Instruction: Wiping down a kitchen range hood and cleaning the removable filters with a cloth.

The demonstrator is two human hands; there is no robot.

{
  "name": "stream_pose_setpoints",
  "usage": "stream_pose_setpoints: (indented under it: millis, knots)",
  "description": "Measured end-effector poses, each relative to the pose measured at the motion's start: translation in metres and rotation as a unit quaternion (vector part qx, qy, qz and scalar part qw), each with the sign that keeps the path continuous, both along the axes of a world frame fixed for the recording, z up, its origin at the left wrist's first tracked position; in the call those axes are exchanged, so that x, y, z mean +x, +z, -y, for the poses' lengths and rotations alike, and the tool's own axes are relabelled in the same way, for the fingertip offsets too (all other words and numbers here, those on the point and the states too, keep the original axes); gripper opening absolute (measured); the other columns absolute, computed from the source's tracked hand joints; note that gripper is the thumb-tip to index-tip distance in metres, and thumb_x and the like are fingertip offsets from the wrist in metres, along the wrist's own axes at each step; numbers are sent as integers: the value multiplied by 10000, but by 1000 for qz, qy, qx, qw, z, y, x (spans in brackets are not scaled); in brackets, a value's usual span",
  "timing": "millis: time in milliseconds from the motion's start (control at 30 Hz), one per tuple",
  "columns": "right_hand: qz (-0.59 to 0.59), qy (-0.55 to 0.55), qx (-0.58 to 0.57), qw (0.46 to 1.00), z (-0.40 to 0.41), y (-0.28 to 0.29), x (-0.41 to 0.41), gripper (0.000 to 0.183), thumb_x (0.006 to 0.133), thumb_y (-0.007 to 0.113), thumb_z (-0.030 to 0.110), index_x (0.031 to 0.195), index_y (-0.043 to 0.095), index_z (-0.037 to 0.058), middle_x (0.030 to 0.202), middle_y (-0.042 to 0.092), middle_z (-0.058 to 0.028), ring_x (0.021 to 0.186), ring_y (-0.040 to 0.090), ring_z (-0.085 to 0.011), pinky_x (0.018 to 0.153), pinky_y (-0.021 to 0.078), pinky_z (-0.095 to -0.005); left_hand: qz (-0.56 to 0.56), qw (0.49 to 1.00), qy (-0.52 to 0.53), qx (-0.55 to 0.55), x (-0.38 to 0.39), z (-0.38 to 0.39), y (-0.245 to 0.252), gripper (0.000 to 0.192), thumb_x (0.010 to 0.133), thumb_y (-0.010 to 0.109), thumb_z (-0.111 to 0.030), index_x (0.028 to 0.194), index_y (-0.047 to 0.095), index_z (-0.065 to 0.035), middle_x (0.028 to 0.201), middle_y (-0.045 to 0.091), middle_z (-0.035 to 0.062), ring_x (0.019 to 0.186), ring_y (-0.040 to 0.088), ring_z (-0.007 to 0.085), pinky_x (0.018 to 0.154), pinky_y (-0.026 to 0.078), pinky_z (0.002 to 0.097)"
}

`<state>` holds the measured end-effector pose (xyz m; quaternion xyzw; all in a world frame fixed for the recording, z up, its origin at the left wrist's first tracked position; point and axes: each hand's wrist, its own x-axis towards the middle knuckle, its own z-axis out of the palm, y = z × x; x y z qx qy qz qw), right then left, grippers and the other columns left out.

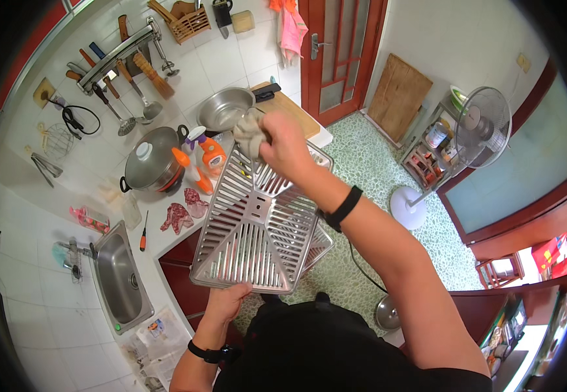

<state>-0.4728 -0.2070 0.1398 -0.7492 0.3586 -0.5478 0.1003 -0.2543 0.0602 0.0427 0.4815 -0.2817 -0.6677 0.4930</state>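
A slotted stainless-steel grille panel point(259, 209), resembling a range-hood filter, is tilted in front of my body. My left hand point(225, 303) grips its lower edge, thumb on top. At the upper corner, my right hand point(286, 142) is closed around a crumpled beige cloth point(248, 133) and presses it to the panel's rim. Part of a second slotted metal panel point(321, 245) shows behind the lower right side. Two orange spray bottles point(213, 156) point(192, 171) stand on the counter left of the grille. Two crumpled red-and-white patterned cloths point(177, 218) point(195, 203) lie nearby.
A lidded wok point(152, 159), a metal basin point(227, 109) and a cutting board point(293, 115) occupy the counter. A screwdriver point(143, 235) lies beside the sink point(126, 279). On the right stand a pedestal fan point(481, 122) and a shelf rack point(423, 157); a cord crosses the floor.
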Motion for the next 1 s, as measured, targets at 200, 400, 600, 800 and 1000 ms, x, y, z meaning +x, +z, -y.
stream_pose_setpoints:
  millis: [200, 400, 600, 800, 1000]
  knots:
    - [-83, 148, 275, 946, -96, -69, 17, 220, 824, 687, 136, 1021, 617, 67, 987, 678, -178, 896, 687, -363, 781, 560, -456, -64, 998, -13, 0, -7, 3, -7, 863, 796, 526, 184, 1582, 303, -92, 1382, 591, 208, 933, 701, 221, 665, 537, 247]
    - [-161, -89, 191, 964, -85, -85, -30, 146, 842, 653, 149, 962, 598, 88, 945, 656, -164, 852, 700, -352, 722, 564, -494, -50, 999, -10, -19, 3, -2, -25, 750, 827, 554, 188, 1517, 388, -56, 1198, 638, 137, 792, 625, 173, 656, 522, 294]
    - [-186, -269, 226, 917, -36, -84, -98, 253, 804, 668, 144, 1011, 550, 58, 1025, 624, -194, 844, 671, -412, 724, 556, -511, -80, 996, 18, 19, -6, -2, -2, 836, 807, 548, 174, 1573, 317, -68, 1227, 649, 189, 888, 718, 242, 688, 590, 304]
    - [71, -163, 248, 952, -22, -66, -61, 251, 801, 659, 159, 965, 595, -19, 940, 666, -279, 880, 641, -480, 794, 524, -503, -100, 993, -42, 44, -8, 8, -2, 920, 807, 531, 183, 1619, 215, -110, 1459, 511, 286, 1123, 692, 370, 731, 607, 306]
    - [49, -83, 162, 982, -9, -28, -21, 262, 815, 625, 136, 1033, 633, -10, 1016, 670, -284, 953, 641, -470, 834, 526, -503, -46, 989, -129, 63, -13, 11, -6, 957, 798, 570, 150, 1634, 195, -128, 1483, 509, 262, 1148, 678, 286, 673, 539, 220]
